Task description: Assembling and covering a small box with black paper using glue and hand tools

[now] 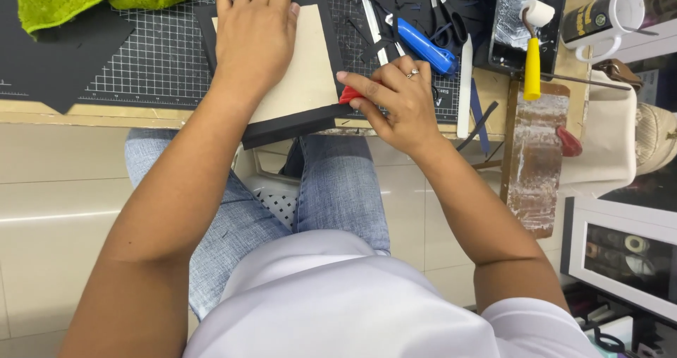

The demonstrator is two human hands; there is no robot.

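On the counter's cutting mat (141,62), the left hand (255,33) lies flat, fingers spread, on a black-edged board (303,83), while the right hand (395,100) pinches a small red tool (348,95) against its edge.

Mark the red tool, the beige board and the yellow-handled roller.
red tool (349,95), head view, exposed end by the fingers
beige board (305,76), head view, bare face
yellow-handled roller (532,65), head view, handle
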